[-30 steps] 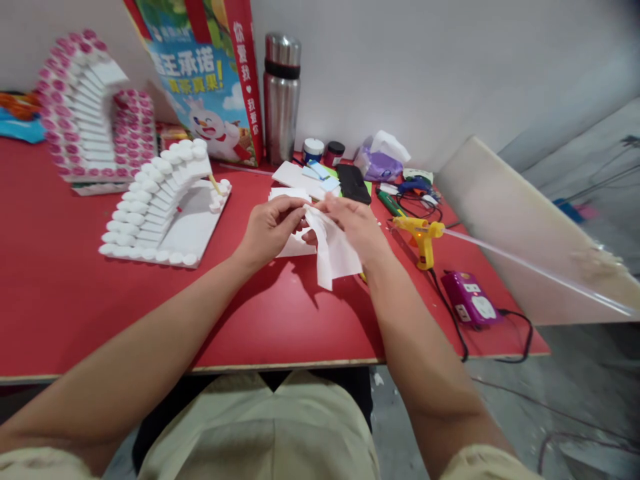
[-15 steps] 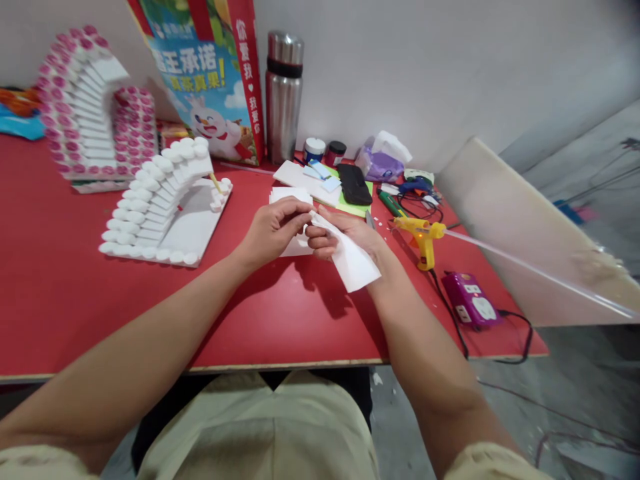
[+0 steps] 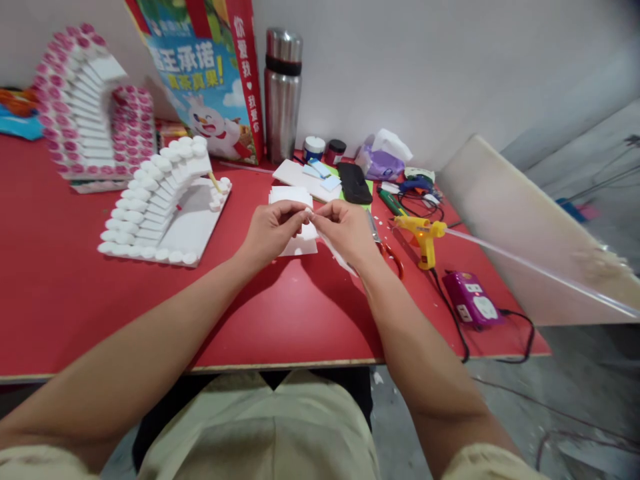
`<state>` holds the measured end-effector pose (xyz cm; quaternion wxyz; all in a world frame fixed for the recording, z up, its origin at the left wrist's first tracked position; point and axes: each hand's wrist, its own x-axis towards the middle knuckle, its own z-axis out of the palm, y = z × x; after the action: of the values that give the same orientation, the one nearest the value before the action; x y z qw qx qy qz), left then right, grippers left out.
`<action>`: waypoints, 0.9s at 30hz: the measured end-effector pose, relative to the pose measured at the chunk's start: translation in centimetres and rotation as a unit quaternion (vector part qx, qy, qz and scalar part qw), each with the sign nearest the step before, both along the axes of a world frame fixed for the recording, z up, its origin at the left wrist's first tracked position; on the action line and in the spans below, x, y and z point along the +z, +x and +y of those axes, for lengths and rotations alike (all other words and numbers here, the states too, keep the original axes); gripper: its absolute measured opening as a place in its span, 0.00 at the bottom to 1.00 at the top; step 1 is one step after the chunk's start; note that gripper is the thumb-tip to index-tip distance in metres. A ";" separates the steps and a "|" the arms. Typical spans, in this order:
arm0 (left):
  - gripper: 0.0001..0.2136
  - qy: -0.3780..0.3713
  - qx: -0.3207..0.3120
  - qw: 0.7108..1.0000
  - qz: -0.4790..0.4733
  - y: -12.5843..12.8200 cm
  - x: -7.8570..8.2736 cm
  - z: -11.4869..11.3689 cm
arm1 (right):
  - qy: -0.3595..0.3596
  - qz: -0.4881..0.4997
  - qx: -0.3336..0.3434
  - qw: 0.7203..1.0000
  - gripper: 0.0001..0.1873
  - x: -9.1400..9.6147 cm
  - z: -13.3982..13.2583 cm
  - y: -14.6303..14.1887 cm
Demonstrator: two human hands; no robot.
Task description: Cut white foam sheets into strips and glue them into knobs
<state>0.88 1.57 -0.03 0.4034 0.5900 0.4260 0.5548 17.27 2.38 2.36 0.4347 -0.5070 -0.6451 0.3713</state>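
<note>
My left hand (image 3: 273, 230) and my right hand (image 3: 347, 232) meet above the table, thumbs and fingertips pinched together. Between them they grip the end of a white paper strip (image 3: 340, 257). The rest of the strip hangs below my right hand, mostly hidden behind it. White paper sheets (image 3: 291, 193) lie on the table just behind and under the hands. Scissors with orange-red handles (image 3: 394, 259) rest beside my right wrist, partly covered by it.
To the left stand a white model staircase (image 3: 186, 230) edged with white discs and a taller one with pink rosettes (image 3: 60, 107). A yellow glue gun (image 3: 424, 233) and purple power socket (image 3: 465, 300) sit right. A steel flask (image 3: 283, 100) stands behind.
My right hand has turned over, its back now upward, and the strip's loose end has swung down beneath it. The scissors' handles have come into view. My left hand stays nearly in place.
</note>
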 end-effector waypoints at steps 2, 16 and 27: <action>0.08 -0.001 0.014 1.000 -0.001 0.1 0.0 -0.1 | 0.020 -0.033 -0.038 0.999 0.12 -0.3 -0.1 -0.3; 0.07 0.181 0.085 0.980 0.019 0.5 -0.6 -0.2 | 0.088 0.059 -0.085 0.991 0.07 -0.9 -0.7 -2.5; 0.10 0.051 0.030 0.996 -0.062 0.9 -0.2 -1.0 | 0.054 0.068 -0.008 0.996 0.07 0.3 -0.5 -0.5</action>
<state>1.81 0.56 -0.21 0.3818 0.5614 0.3890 0.6227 16.79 1.90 2.67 0.5074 -0.4610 -0.6293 0.3660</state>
